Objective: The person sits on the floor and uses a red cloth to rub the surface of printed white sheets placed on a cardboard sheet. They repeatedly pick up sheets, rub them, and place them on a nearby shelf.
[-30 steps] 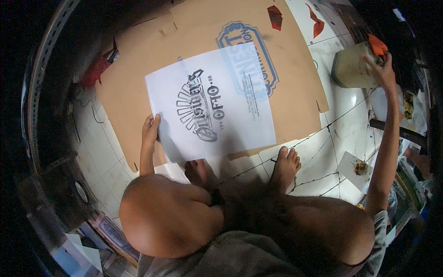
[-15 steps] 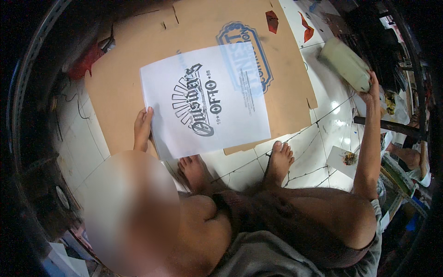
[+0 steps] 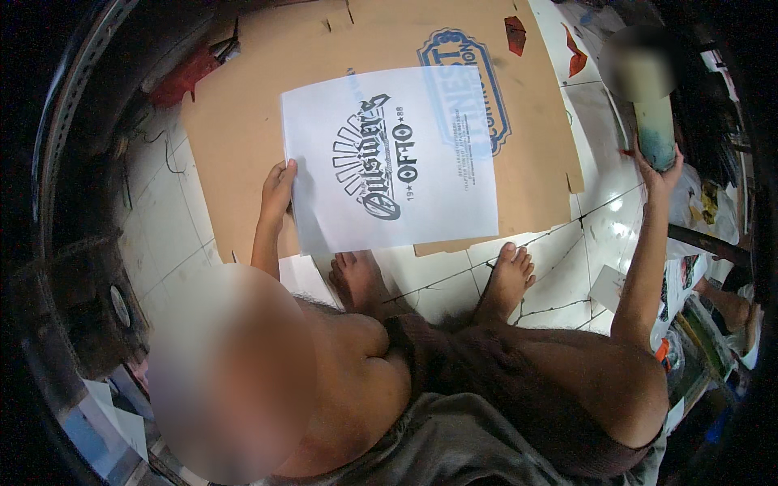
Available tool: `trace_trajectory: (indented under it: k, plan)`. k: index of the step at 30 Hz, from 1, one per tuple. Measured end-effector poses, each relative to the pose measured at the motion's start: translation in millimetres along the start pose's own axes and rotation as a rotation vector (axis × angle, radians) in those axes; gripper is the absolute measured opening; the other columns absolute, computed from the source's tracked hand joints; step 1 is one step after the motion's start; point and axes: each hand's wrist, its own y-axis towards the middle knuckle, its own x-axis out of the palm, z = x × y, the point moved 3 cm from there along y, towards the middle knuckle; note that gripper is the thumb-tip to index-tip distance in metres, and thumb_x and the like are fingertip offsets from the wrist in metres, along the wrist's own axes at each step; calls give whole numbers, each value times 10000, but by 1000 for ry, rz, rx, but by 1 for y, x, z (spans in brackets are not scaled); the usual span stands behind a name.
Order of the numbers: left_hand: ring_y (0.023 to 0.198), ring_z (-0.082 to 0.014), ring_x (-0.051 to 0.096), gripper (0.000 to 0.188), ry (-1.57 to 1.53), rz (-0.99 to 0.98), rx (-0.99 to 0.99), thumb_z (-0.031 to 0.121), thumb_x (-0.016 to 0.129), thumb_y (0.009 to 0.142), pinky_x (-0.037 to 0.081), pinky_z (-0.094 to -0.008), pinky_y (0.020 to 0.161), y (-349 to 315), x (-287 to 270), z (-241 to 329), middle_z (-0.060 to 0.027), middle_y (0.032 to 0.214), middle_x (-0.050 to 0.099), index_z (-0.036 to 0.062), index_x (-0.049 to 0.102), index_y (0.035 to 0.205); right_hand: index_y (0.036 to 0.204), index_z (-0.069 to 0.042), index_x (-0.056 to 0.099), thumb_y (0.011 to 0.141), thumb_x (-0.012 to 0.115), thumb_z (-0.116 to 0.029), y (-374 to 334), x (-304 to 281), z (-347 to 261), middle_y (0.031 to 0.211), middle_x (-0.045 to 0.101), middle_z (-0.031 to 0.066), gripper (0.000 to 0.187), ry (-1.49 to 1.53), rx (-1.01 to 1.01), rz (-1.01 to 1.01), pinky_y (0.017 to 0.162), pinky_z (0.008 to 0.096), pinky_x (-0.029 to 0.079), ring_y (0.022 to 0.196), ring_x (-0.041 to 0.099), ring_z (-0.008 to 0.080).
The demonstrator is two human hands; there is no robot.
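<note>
- Gripping the white sheet (image 3: 391,158) at its left edge, the left hand (image 3: 278,185) has its thumb on the top side; the fingers beneath are mostly hidden.
- The white sheet, printed with black lettering and ray-like stripes, is over the near half of the brown cardboard (image 3: 235,154), its near edge close to the cardboard's near edge. Whether it lies quite flat, I cannot tell.
- Toward its far right corner, the sheet overlaps a blue printed emblem (image 3: 490,49), which shows faintly through the paper.
- Well beyond the cardboard's right edge, the right hand (image 3: 658,172) grasps the lower end of a pale container (image 3: 654,121), thumb on one side and fingers on the other. A blurred patch covers the container's upper end.
- One dark red scrap (image 3: 515,36) lies near the cardboard's far right corner; a second, brighter red scrap (image 3: 574,50) is on the tiled floor (image 3: 563,267), just off the right edge.
- Past the far left part of the cardboard sits a red object (image 3: 193,79), too dim to identify.
- Both bare feet, left (image 3: 361,279) and right (image 3: 509,279), stand by the cardboard's near edge.
</note>
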Motion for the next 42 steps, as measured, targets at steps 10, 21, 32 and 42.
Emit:
trace_trajectory:
  k: [10, 21, 32, 42]
  plan:
    - [1303, -350, 523, 696, 817, 71, 623, 282, 766, 861, 422, -451, 1072, 7, -12, 48, -158, 1393, 567, 78, 473, 1458, 1480, -60, 423, 741, 837, -491, 78, 36, -102, 1330, 592, 147, 951, -1628, -566, -19, 908, 392, 549, 1077, 654, 283]
    - [1451, -447, 343, 1258, 1121, -88, 925, 570, 851, 608, 318, -620, 1128, 27, -2, 19, -245, 1632, 272, 20, 270, 1579, 1139, -115, 754, 878, 690, -513, 7, 83, -72, 1112, 734, 160, 481, -1944, -749, 340, 905, 456, 532, 1045, 691, 317]
    - [1328, -324, 552, 710, 659, -535, 607, 225, 744, 932, 430, -416, 1114, -44, 57, 234, -265, 1401, 578, -66, 410, 1488, 977, -80, 762, 939, 650, -358, -54, 146, -65, 795, 746, 59, 302, -1122, -696, -42, 697, 360, 551, 723, 710, 239]
    - [1175, -236, 629, 524, 329, -735, 1031, 245, 745, 945, 484, -358, 998, -175, 243, 441, -176, 1249, 660, -29, 560, 1352, 1132, -41, 730, 947, 734, -333, -197, 240, -40, 1056, 730, 38, 346, -825, 51, -840, 845, 287, 509, 946, 644, 101]
